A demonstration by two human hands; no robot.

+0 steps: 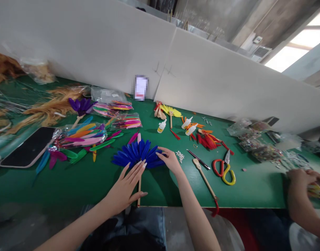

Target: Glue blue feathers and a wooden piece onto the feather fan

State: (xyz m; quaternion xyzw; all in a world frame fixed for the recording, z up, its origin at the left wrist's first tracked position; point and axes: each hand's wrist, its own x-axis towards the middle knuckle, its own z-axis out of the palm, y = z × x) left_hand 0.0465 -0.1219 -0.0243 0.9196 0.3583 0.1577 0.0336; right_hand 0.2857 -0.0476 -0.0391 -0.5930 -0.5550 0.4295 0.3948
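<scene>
A fan of blue feathers on a thin wooden handle lies at the table's front edge, in front of me. Flat across the fan's base rests my left hand, its fingers stretched out and pressing where feathers meet handle. My right hand is at the fan's right side, thumb and index finger close together on a blue feather. The hands partly cover the handle's top and the feather bases. Just right of that hand are a small pile of white beads and a dark pen-like tool.
Right of me lie a wooden fan handle with red tassel and scissors. Glue bottles, a yellow feather fan and red feathers are farther back. Bagged feathers and a phone lie left. Another person's hands work far right.
</scene>
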